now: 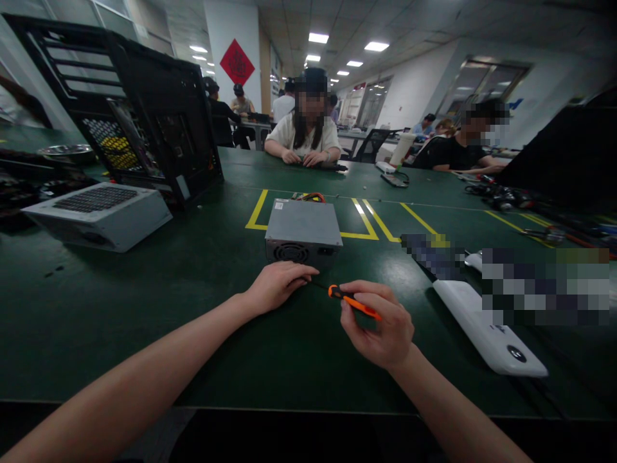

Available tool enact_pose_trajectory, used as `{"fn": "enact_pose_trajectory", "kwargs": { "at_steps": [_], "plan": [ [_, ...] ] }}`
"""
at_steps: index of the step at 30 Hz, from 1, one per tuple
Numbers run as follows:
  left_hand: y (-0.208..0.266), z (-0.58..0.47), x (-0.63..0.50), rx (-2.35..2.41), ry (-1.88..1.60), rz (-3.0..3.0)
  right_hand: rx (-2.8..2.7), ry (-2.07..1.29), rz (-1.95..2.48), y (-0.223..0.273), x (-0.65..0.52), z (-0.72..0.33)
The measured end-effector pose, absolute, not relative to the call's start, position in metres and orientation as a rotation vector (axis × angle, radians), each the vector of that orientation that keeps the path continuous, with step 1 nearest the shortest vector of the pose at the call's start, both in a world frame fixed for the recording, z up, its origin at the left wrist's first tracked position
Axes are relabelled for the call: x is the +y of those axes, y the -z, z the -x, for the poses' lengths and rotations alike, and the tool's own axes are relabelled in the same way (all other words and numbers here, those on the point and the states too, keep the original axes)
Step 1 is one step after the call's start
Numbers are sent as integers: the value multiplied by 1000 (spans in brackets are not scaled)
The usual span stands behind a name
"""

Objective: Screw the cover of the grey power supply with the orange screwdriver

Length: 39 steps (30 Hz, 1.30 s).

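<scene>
A grey computer power supply point(303, 222) sits on the green table in front of me, its fan grille and power socket facing me and coloured cables behind it. My right hand point(380, 321) is closed around the handle of an orange and black screwdriver point(343, 294), whose dark shaft points left. Just in front of the power supply, my left hand point(279, 286) has its fingers together at the screwdriver's tip. What lies between those fingers, if anything, is hidden.
A black computer case point(178, 128) stands at the left, with a second power supply point(103, 212) before it. To the right lies a white device point(486, 328) beside blurred-out items. Yellow tape point(359, 235) marks the table point(193, 360). Across it sits a person point(308, 128).
</scene>
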<state>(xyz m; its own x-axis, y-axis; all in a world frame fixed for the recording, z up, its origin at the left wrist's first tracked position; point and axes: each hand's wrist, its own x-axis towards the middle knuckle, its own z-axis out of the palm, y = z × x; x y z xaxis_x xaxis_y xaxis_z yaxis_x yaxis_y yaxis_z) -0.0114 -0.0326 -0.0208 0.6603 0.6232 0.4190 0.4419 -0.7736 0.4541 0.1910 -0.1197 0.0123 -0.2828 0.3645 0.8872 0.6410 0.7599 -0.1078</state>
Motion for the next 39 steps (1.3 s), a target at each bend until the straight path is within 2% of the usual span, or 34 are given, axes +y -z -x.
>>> {"fn": "enact_pose_trajectory", "kwargs": {
  "at_steps": [11,19,24,30,39],
  "plan": [
    [20,9,-32,862,-874,-2596,-1902,398,720,-12,-119,-191],
    [19,10,-30,1031,-935,-2390,-1813,448,679,-19,-118,-196],
    [14,1,-37,1076,-764,-1952,-1829,429,620,-17,-119,-195],
    [9,-10,-44,846,-652,-1236,-1839,410,562,-13,-120,-195],
    [8,-7,-39,810,-677,-1021,-1871,415,531,-10,-120,-193]
  ]
}}
